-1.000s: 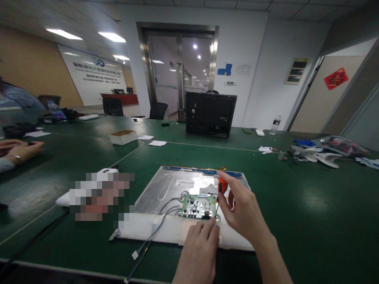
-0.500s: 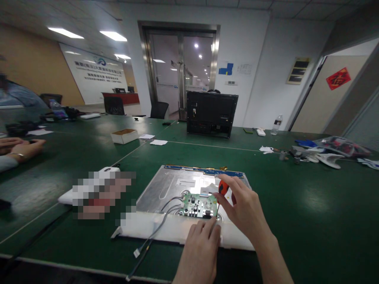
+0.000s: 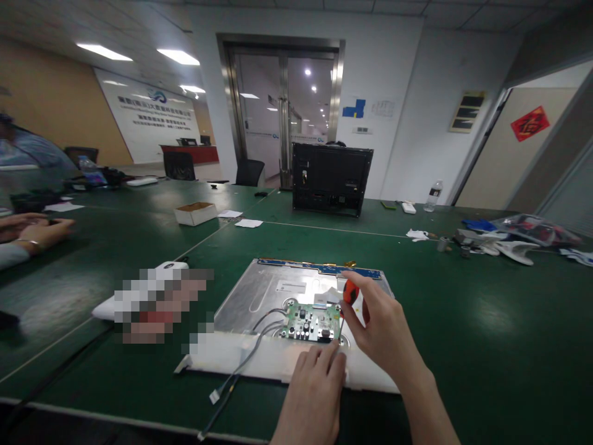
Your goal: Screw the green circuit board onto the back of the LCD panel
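My right hand [image 3: 377, 312] pinches the red-and-black handle of a screwdriver [image 3: 351, 292] between thumb and fingers. Its thin shaft points down, nearly upright, to the right front corner of a green circuit board [image 3: 310, 322]. My left hand [image 3: 316, 386] lies on the white strip along the front edge of a silver display panel [image 3: 252, 290], index finger stretched toward the screwdriver's tip. The contact at the tip is too small to make out. Cables [image 3: 259, 341] run from the board's left side over the panel's front edge. A blue strip board [image 3: 319, 268] lines the panel's far edge.
On the green table [image 3: 463, 321], a white device [image 3: 173, 267] lies to the left, partly pixelated. Farther back stand a white open box [image 3: 196, 214] and a black monitor housing [image 3: 332, 179]. Tools and bags [image 3: 532, 230] lie at right. Another person's hands [image 3: 41, 232] show at left.
My right hand and the screwdriver handle have shifted very slightly to the right. My left hand and the panel look the same.
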Tool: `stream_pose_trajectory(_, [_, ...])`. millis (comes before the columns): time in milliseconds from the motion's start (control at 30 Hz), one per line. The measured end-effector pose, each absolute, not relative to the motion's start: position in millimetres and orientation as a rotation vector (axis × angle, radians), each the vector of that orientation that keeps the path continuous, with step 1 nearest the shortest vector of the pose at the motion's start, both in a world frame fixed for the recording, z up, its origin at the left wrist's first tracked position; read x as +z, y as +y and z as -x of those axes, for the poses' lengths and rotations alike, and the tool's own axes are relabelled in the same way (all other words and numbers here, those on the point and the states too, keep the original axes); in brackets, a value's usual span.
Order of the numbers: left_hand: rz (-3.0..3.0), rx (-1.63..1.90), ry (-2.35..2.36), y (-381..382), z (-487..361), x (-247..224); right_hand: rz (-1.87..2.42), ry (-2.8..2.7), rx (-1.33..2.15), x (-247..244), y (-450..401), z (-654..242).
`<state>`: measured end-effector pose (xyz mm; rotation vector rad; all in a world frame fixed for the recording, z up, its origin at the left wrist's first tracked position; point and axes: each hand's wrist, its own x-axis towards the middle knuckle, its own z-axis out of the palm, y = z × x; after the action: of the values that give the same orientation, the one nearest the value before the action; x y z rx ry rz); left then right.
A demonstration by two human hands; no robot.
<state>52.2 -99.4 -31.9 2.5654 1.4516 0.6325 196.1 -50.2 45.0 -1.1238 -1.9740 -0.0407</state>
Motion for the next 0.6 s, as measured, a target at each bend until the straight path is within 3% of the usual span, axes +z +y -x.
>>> stream_pose_trajectory(600, [-2.595, 0.621, 1.451, -98.1, -51.1, -36.2, 1.120, -2.009, 0.024, 43.6, -50.9, -196.6])
